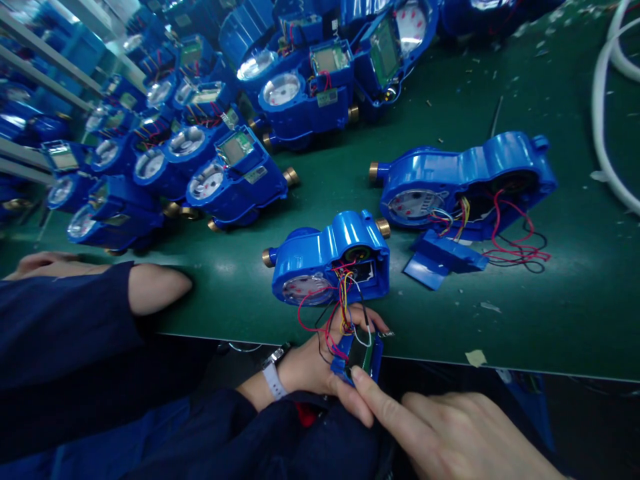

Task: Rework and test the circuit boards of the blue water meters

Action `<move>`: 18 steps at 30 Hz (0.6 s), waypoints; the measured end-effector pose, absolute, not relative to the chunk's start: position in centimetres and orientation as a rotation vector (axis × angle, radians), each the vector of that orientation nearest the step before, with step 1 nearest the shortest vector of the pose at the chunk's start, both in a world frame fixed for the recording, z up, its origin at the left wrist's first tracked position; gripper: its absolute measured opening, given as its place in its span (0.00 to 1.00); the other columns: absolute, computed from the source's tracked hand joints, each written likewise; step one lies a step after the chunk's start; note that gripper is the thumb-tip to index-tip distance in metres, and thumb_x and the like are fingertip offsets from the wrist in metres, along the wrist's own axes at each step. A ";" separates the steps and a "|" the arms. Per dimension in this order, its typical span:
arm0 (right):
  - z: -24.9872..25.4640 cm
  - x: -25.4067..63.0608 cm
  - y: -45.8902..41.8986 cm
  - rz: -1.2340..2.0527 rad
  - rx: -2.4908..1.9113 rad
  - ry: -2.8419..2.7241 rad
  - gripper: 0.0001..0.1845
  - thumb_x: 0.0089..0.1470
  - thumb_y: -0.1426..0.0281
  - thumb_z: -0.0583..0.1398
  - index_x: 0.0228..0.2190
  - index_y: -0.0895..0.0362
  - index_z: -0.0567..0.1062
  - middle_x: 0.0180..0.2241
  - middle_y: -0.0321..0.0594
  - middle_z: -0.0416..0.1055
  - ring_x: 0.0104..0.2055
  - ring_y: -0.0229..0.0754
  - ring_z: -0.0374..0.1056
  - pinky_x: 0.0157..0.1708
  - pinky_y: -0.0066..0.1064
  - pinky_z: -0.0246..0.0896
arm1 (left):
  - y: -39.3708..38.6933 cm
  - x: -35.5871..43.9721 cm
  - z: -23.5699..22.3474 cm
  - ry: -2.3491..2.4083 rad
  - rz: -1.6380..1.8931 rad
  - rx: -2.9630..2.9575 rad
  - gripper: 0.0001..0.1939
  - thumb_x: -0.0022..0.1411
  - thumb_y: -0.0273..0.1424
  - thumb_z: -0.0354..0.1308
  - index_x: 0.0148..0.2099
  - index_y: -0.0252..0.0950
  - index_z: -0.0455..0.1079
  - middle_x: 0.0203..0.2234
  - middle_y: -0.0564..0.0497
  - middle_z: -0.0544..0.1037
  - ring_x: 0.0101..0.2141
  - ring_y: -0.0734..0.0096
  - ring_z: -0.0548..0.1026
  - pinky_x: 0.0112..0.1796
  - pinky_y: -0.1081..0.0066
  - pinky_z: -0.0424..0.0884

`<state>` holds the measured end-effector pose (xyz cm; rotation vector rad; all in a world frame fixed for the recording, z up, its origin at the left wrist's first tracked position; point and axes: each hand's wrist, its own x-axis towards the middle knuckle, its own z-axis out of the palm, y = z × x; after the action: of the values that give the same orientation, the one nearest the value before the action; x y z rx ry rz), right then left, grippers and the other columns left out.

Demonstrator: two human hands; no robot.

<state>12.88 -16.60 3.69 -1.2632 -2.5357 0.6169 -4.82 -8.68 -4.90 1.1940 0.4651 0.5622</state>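
Observation:
My left hand [313, 363], with a watch [273, 377] on its wrist, holds a small blue housing [375, 363] with a green circuit board in it, just off the bench edge. My right hand [450, 427] reaches in from the lower right. Its index fingertip touches the lower end of the housing; its other fingers are curled and partly hidden. Red, black, white and yellow wires [344, 300] run from the housing to a blue water meter [325, 260] with brass ends. This meter lies on the green bench with its compartment uncovered.
Another opened water meter [465, 180] lies to the right, its wired blue housing [445, 257] beside it. Several assembled meters [235, 173] crowd the back left. A co-worker's dark sleeve [75, 333] rests at left. A white hose [603, 113] curves at right; scraps dot the bench [565, 313].

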 end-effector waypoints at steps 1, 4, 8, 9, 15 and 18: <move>3.7 12.9 -16.6 0.670 -1.282 -2.514 0.36 0.43 0.86 0.50 0.55 0.63 0.67 0.21 0.31 0.71 0.17 0.35 0.66 0.15 0.28 0.51 | -8.7 -4.8 -5.0 0.459 0.573 1.202 0.45 0.25 0.51 0.75 0.43 0.41 0.57 0.44 0.47 0.68 0.45 0.56 0.71 0.48 0.55 0.66; 4.1 12.9 -16.6 0.896 -1.356 -2.390 0.35 0.45 0.85 0.53 0.56 0.57 0.68 0.23 0.31 0.73 0.21 0.35 0.69 0.20 0.23 0.59 | -8.8 -4.9 -5.3 0.438 0.585 1.212 0.46 0.26 0.49 0.75 0.44 0.41 0.56 0.44 0.47 0.68 0.45 0.57 0.71 0.49 0.56 0.65; 4.7 12.8 -16.0 1.050 -1.403 -2.199 0.29 0.52 0.83 0.54 0.53 0.51 0.71 0.25 0.30 0.75 0.24 0.35 0.71 0.25 0.20 0.64 | -9.0 -5.0 -5.8 0.456 0.590 1.208 0.45 0.25 0.48 0.76 0.44 0.41 0.58 0.45 0.47 0.69 0.44 0.58 0.70 0.48 0.58 0.65; 4.8 12.7 -15.8 1.062 -1.403 -2.177 0.27 0.53 0.82 0.54 0.52 0.50 0.72 0.26 0.30 0.75 0.24 0.34 0.71 0.25 0.20 0.64 | -9.1 -5.0 -5.9 0.462 0.599 1.213 0.46 0.24 0.49 0.76 0.44 0.41 0.58 0.45 0.47 0.69 0.44 0.58 0.70 0.48 0.58 0.64; 4.5 12.6 -16.2 0.899 -1.356 -2.299 0.29 0.53 0.84 0.48 0.53 0.56 0.70 0.24 0.31 0.73 0.21 0.34 0.69 0.20 0.22 0.60 | -8.9 -4.9 -5.7 0.472 0.584 1.219 0.47 0.23 0.48 0.76 0.45 0.42 0.58 0.45 0.47 0.69 0.46 0.56 0.70 0.50 0.56 0.64; 4.1 12.7 -17.0 0.572 -1.321 -2.506 0.32 0.49 0.85 0.46 0.55 0.64 0.66 0.21 0.32 0.69 0.16 0.36 0.65 0.14 0.29 0.52 | -8.7 -4.8 -4.6 0.474 0.557 1.206 0.43 0.30 0.48 0.75 0.45 0.41 0.57 0.45 0.45 0.68 0.46 0.54 0.70 0.50 0.55 0.65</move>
<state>12.71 -17.03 4.10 -1.3208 -2.5062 0.5725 -4.84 -8.68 -4.64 1.2062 0.4743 0.5565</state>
